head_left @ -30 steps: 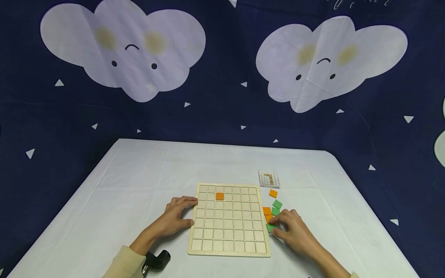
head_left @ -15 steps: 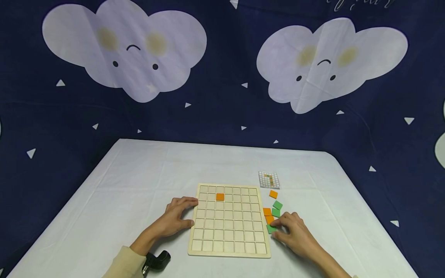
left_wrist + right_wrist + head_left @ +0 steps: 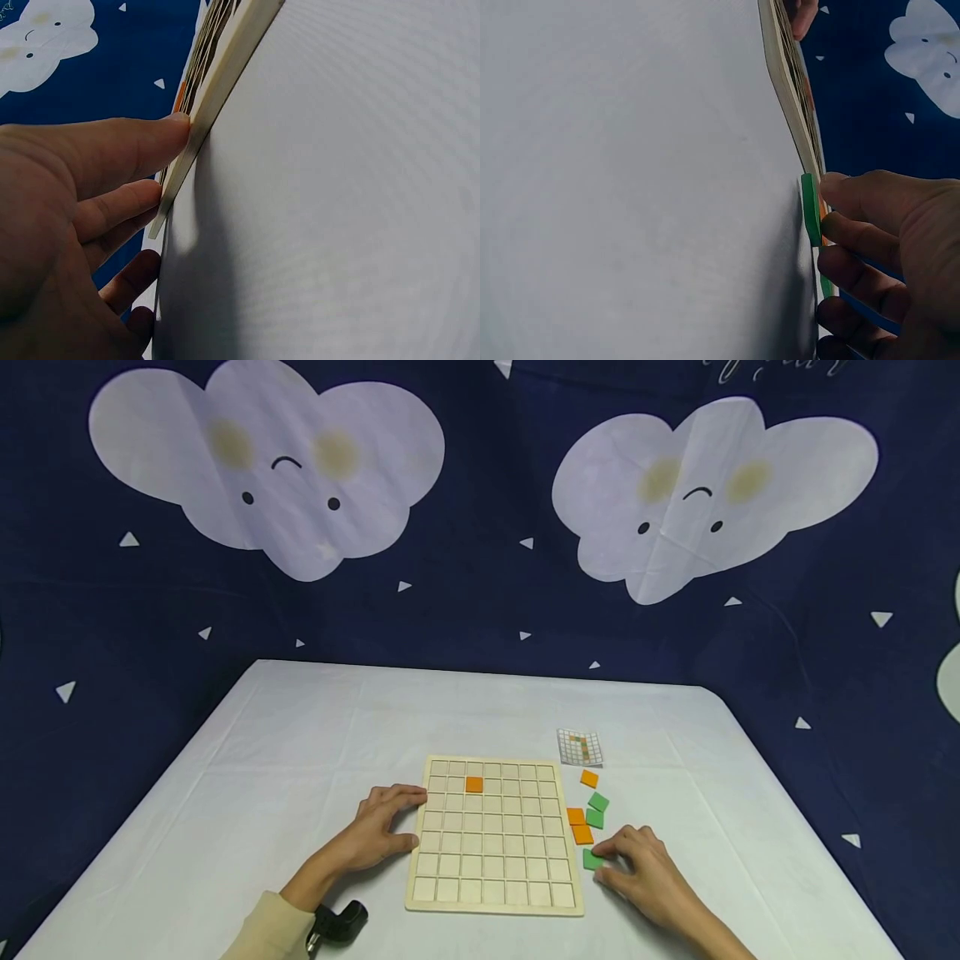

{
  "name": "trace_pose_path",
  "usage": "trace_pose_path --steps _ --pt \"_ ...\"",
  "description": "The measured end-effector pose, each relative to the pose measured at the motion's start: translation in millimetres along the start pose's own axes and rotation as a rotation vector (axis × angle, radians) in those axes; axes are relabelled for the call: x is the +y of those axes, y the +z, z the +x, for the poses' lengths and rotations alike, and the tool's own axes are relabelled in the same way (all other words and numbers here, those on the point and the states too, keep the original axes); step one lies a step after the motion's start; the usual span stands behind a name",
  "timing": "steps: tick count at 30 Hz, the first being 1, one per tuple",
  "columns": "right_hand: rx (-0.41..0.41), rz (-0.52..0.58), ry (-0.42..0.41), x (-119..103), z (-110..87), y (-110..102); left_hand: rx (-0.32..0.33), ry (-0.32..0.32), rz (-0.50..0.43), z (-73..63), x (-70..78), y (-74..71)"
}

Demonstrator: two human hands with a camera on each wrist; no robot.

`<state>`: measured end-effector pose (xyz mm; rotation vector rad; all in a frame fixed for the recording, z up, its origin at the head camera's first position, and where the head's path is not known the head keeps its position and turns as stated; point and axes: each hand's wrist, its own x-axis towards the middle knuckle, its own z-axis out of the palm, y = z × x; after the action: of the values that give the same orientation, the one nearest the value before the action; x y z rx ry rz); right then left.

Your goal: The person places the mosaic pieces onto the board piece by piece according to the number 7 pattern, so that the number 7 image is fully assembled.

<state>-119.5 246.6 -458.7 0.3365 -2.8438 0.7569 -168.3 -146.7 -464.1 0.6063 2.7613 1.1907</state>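
My left hand (image 3: pixel 378 831) rests against the left edge of a wooden grid board (image 3: pixel 491 837). Its thumb and fingertips touch the rim, also seen in the left wrist view, where the hand (image 3: pixel 82 202) lies along the board's side. One orange square tile (image 3: pixel 475 785) sits in a cell of the board's second row. Right of the board, my right hand (image 3: pixel 645 872) pinches a green square tile (image 3: pixel 591 859) at its right side between thumb and index finger. In the right wrist view this green tile (image 3: pixel 811 210) appears edge-on beside the fingertips.
Loose orange tiles (image 3: pixel 582 834) and green tiles (image 3: pixel 595 818) lie between the board and the small pattern card (image 3: pixel 580 748) behind them. A black curved object (image 3: pixel 345 922) is by the left wrist. Beyond the white table (image 3: pixel 480 702) hangs a dark blue cloth with clouds.
The green tile has slid slightly right and toward me with my right hand, away from the orange tile beside it. My left hand and the board have stayed put.
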Motion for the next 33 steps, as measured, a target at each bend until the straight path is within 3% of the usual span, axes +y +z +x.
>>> trace_pose_path --steps 12,26,33 --pt "0.002 -0.032 -0.005 2.0 1.0 -0.5 0.003 -0.015 0.006 0.2 0.6 -0.4" --pt "0.034 -0.08 -0.053 1.6 2.1 1.8 0.014 0.015 -0.004 -0.4 1.4 -2.6" --pt "0.001 -0.071 -0.007 -2.0 3.1 -0.2 0.011 0.022 0.005 -0.7 1.5 -2.6"
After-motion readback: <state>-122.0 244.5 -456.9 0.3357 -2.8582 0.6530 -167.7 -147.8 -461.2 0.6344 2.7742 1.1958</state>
